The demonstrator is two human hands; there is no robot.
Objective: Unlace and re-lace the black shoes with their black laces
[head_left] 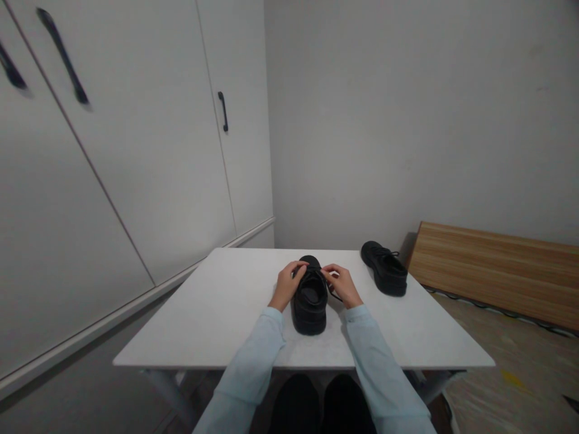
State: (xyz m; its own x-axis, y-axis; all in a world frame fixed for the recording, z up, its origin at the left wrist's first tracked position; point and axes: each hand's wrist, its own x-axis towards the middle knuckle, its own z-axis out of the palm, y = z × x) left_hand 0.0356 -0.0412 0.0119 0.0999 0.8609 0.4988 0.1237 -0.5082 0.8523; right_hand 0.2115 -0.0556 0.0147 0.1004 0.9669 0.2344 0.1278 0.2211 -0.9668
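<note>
A black lace-up shoe (310,316) stands upright on the white table, its heel towards me and its toe pointing away. My left hand (288,283) is at the shoe's left side, fingers pinched near the laces by the tongue. On the other side my right hand (342,284) pinches a black shoelace (335,295), whose loose end hangs down beside the shoe. What exactly the left fingertips grip is too small to make out. The matching black shoe (386,270) sits apart at the table's right edge, its laces tied.
The white table (226,313) ends in a straight front edge close to my knees. White cabinets (149,150) with dark handles run along the left. A wood-grain board (493,271) leans by the wall (407,120) at the right.
</note>
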